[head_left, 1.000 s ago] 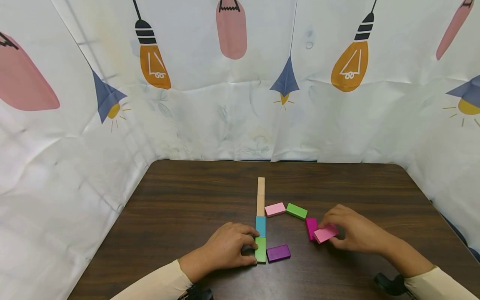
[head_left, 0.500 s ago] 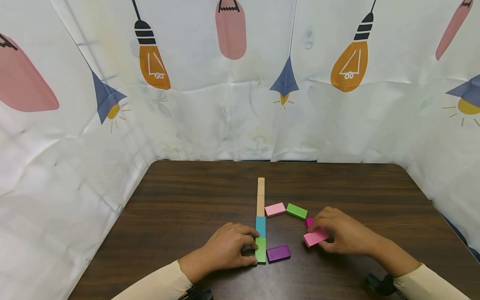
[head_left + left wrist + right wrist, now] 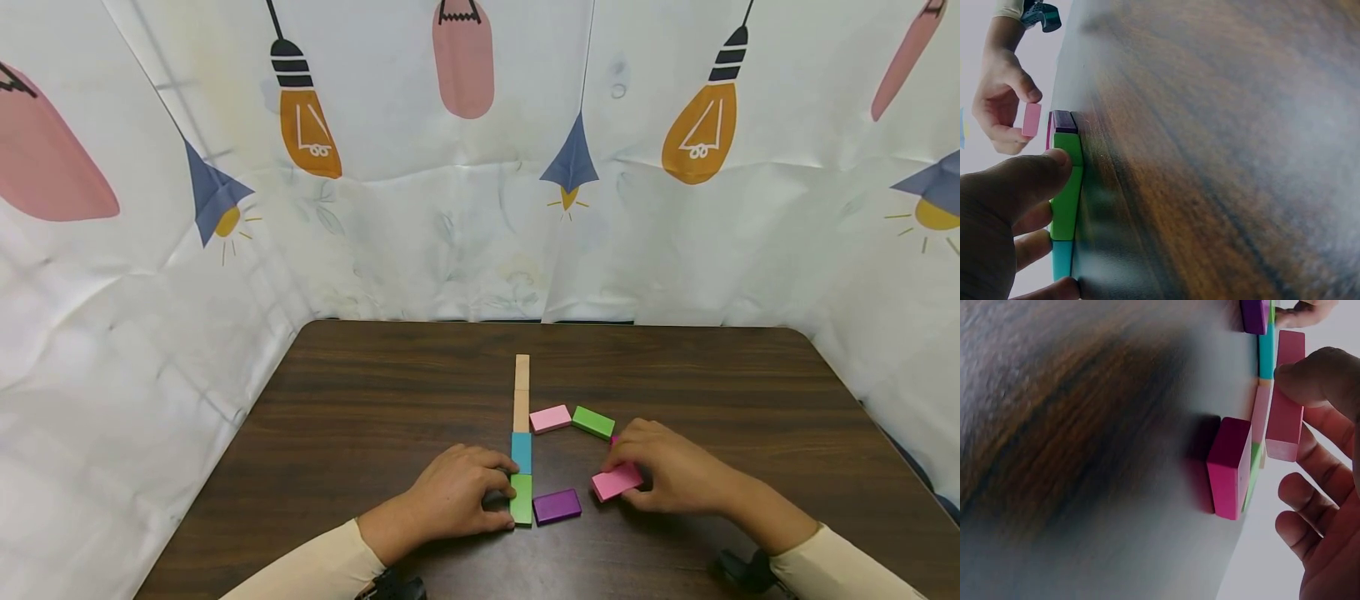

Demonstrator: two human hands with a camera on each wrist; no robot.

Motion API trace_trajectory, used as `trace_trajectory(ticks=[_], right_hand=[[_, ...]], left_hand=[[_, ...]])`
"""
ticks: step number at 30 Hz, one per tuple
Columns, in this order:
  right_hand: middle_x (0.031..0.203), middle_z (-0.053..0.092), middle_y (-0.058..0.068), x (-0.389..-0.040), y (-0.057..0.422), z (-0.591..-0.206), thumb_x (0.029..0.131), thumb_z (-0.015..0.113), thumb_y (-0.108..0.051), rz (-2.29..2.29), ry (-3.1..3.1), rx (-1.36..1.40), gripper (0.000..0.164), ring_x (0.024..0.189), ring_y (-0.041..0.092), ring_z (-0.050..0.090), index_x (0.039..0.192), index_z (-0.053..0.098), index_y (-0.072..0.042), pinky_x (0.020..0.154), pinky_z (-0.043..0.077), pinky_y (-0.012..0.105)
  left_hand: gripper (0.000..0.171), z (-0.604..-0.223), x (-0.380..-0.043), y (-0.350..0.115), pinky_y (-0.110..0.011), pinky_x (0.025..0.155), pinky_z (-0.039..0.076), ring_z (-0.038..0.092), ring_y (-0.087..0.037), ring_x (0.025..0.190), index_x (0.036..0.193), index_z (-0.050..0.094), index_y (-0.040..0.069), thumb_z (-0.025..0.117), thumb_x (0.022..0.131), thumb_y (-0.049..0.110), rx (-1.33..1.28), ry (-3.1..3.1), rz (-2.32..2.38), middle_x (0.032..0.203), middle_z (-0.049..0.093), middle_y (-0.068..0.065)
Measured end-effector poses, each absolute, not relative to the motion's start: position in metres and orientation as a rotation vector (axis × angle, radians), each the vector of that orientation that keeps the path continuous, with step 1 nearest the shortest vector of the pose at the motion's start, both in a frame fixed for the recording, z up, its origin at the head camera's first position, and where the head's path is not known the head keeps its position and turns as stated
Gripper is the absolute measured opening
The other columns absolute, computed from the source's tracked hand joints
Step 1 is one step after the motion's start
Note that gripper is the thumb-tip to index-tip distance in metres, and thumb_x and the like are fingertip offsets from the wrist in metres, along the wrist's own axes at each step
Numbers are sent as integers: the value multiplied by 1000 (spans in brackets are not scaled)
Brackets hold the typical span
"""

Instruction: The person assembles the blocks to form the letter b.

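A: We see a dark brown wood-grain table (image 3: pixel 390 400) with blocks: two tan (image 3: pixel 522 390), one blue (image 3: pixel 521 452), two green (image 3: pixel 521 498), one purple (image 3: pixel 557 506).

B: We also count a pale pink block (image 3: pixel 551 418), a hot pink one (image 3: pixel 617 482) and a magenta one (image 3: pixel 1230 465). The backdrop (image 3: pixel 480 208) is white, printed with orange bulbs, pink shapes and blue cones. The sleeves (image 3: pixel 315 567) are cream.

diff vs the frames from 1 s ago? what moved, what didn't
The right hand, pinching the pink block throughout, carried it left and toward the person, from beside the magenta block to near the purple block; the hand now mostly hides the magenta one. Nothing was let go. The left hand stayed on the green block; the other blocks kept their places.
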State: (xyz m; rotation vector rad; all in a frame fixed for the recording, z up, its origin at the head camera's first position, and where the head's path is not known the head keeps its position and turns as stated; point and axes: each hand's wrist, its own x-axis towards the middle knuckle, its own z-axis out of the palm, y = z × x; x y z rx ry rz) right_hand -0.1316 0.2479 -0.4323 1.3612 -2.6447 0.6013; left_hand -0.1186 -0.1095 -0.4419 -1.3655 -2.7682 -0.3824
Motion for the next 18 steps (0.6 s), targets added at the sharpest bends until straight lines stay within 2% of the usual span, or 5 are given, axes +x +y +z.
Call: trace_trajectory(ticks=[9,18], right_hand=[[105,60,-22,-134,240,-436,74,88,-22,610,-2598,1401,36,100,5,53,105,71,-30,88,47,33],[104,60,-24,-133,236,-439,77,87,-23,635,-2636,1410,35,98,4,50,107,71,-32,84,46,30]], left_hand=[[24,-441,-118,-110,-38,92,51,63,-12,116,101,81,30,80,86,48,-1362,-2763,-388,126,67,10],[24,-441,-118,-109,-38,92,51,62,-12,116,101,81,30,80,86,48,-1358,-2771,-381,125,67,11]])
